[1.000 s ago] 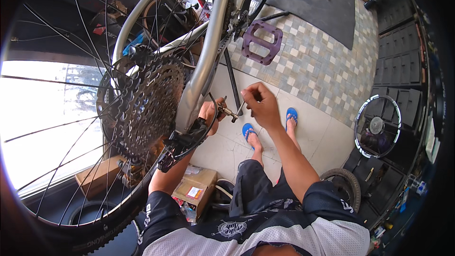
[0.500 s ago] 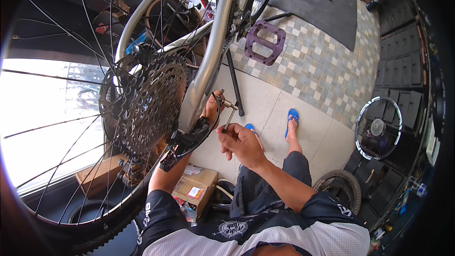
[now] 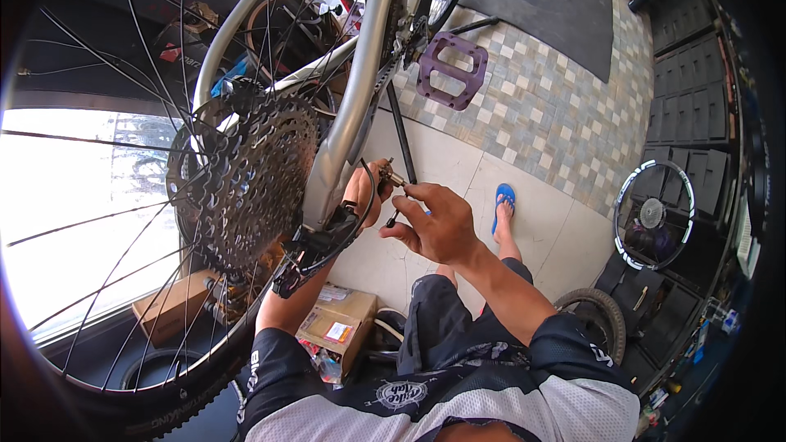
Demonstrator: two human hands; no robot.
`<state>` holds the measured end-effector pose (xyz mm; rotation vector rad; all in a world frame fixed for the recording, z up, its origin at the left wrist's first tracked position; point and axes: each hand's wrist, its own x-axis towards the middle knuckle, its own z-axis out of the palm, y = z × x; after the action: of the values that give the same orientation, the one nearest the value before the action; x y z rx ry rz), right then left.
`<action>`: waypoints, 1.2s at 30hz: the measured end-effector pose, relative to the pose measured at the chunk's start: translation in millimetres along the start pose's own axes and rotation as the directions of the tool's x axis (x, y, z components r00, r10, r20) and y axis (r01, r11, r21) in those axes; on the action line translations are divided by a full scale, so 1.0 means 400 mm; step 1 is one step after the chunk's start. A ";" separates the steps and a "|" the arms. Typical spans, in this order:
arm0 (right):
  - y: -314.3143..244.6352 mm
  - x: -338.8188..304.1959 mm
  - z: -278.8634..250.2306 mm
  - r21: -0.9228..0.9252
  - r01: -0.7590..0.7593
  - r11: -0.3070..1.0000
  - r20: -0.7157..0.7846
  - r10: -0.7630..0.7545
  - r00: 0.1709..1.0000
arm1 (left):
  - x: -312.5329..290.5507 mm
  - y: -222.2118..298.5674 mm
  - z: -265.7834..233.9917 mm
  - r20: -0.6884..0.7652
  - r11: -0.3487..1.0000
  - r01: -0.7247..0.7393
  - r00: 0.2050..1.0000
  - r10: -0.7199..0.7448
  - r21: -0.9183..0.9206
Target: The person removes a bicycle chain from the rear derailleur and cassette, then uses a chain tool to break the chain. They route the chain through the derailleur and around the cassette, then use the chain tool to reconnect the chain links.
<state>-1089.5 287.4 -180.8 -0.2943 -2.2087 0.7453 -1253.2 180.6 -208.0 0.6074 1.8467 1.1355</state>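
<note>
A bicycle's rear end fills the left side, with a large cassette and a silver frame stay. My left hand reaches up behind the rear derailleur, its fingers closed on the body of a small metal tool that looks like a chain tool. A thin cross-bar handle runs down from it. My right hand is at that handle, with fingers at its upper end and the thumb near the dark lower tip. A thin black cable loops beside my left hand. The chain at the tool cannot be made out.
A purple pedal sticks out beyond my hands, and a black stand leg runs down behind the tool. Below are a cardboard box and a tyre. A wheel rim is at the right beside black drawers.
My right hand has moved up and a little right; its fingers now come over the tool's upper end, and the handle has tilted slightly. My left hand keeps its hold.
</note>
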 end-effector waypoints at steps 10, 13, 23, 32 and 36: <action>0.092 -0.030 0.042 0.710 -0.669 -0.222 0.588 0.710 0.388 | 0.002 0.062 0.006 0.094 0.944 -0.230 0.972 0.214 0.236; 0.097 -0.058 0.089 0.468 -0.459 -0.755 0.884 0.410 0.225 | 0.004 0.021 0.004 0.114 0.945 -0.292 0.954 0.277 0.147; 0.022 -0.072 0.039 0.240 -0.365 0.900 0.071 0.359 0.931 | 0.011 0.014 -0.010 0.131 0.940 -0.302 0.950 0.284 0.157; -0.019 -0.096 0.069 0.723 -0.677 0.134 0.473 0.619 0.627 | 0.013 -0.002 -0.001 0.131 0.946 -0.321 0.941 0.313 0.043; -0.032 -0.097 0.053 0.690 -0.647 -0.323 0.699 0.528 0.482 | 0.004 0.008 0.013 0.107 0.954 -0.299 0.949 0.297 -0.002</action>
<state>-1078.6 252.0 -207.6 -0.7280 -0.8123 2.7135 -1249.8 185.6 -207.1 0.9627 1.7109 1.2580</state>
